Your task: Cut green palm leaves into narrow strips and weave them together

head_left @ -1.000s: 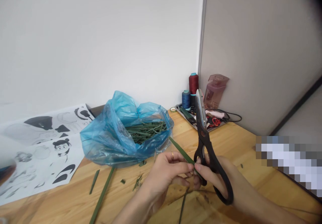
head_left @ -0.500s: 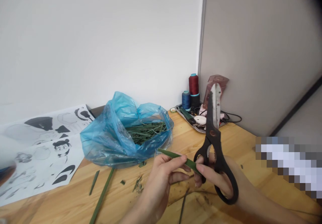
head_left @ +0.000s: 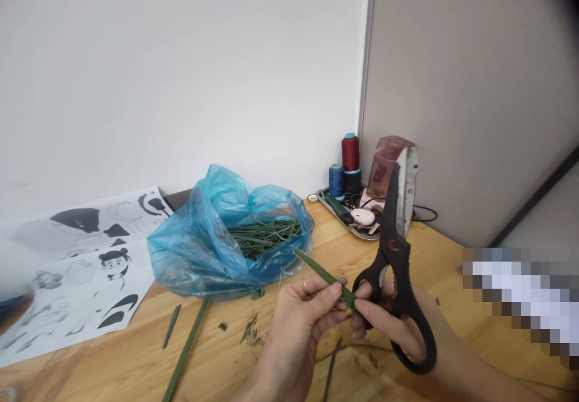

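Leaf strip (head_left: pixel 316 267) in front of plastic bag (head_left: pixel 181 266), seemingly being positioned: left hand (head_left: pixel 298 314) pinches it; right hand (head_left: pixel 385 322) too, holding scissors (head_left: pixel 396 250); next move likely needs steadiness.

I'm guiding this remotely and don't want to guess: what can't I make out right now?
All in the head view:
Near end of the narrow green leaf strip: hidden by the right hand.
Some right-hand fingers: behind the black-handled metal scissors.
Long flat green strip: near end cut off by the bottom edge, far end lost at the translucent blue plastic bag.
Right edge: pixelated patch, contents unreadable.
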Available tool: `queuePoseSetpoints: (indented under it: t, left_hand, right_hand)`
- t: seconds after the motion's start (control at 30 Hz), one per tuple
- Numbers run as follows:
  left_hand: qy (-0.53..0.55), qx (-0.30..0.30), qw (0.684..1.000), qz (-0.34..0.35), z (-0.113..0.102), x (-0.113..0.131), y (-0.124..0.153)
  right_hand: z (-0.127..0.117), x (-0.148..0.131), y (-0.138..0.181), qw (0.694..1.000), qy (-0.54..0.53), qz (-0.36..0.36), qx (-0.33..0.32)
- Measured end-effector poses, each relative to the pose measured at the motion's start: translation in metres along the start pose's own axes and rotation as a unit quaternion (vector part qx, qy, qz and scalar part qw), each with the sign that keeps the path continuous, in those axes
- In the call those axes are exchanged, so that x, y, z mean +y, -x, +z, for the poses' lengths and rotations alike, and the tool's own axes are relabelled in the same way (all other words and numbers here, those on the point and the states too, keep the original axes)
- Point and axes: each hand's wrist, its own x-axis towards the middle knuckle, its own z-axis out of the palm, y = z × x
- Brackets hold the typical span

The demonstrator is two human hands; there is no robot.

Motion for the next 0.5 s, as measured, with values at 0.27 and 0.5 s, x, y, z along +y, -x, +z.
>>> queuePoseSetpoints:
  t: [0.27, 0.5]
  left_hand:
    - [-0.147, 0.093, 0.973, 0.149, -0.009, 0.013, -0.005]
    - [-0.236, 0.144, 0.936, 0.220, -0.016, 0.029, -0.008]
  right_hand:
    - [0.005, -0.008, -0.001, 0.998, -0.038, 0.051, 0.002]
    - [-0.001, -0.014, -0.003, 0.996, 0.066, 0.058, -0.015]
